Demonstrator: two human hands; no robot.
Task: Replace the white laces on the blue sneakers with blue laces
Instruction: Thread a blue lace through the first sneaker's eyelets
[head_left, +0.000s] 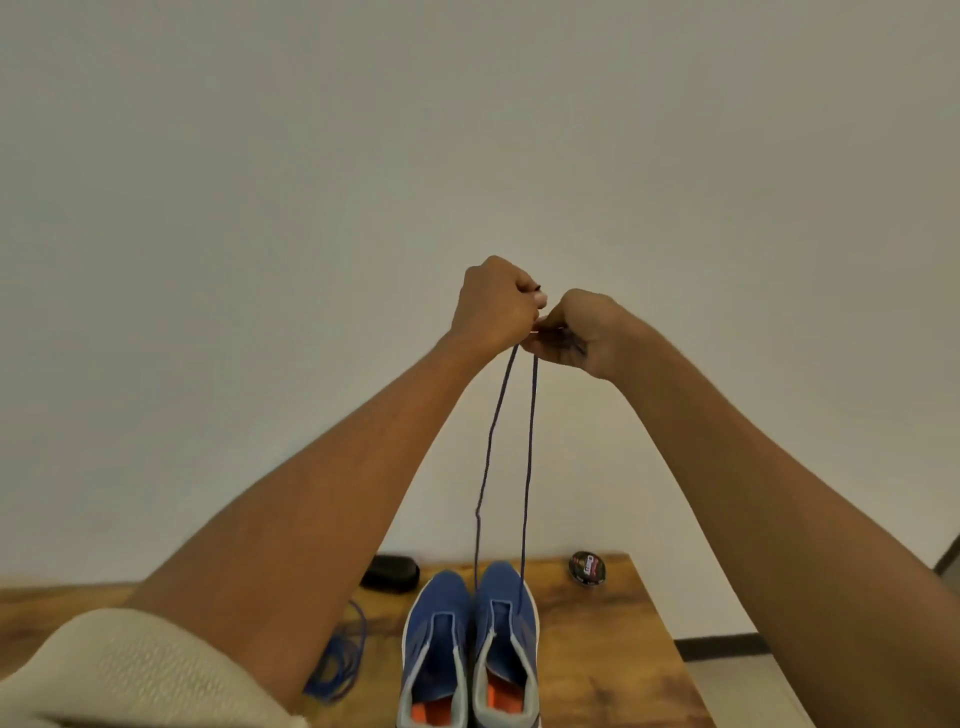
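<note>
round dark tin (588, 568) at table's far edge, red-and-white label, lettering too blurred to read

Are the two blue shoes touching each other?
Touching. The head view shows the left sneaker and the right sneaker pressed side by side on the table, no gap between them at the toes.

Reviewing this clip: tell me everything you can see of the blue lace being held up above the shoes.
The blue lace is a thin, dark blue cord, woven by its look. Two strands rise nearly straight and close together from the front of the right sneaker to the raised hands. The left hand and the right hand pinch its upper ends side by side, high above the table. Its tips are hidden in the fingers. It looks taut.
</note>
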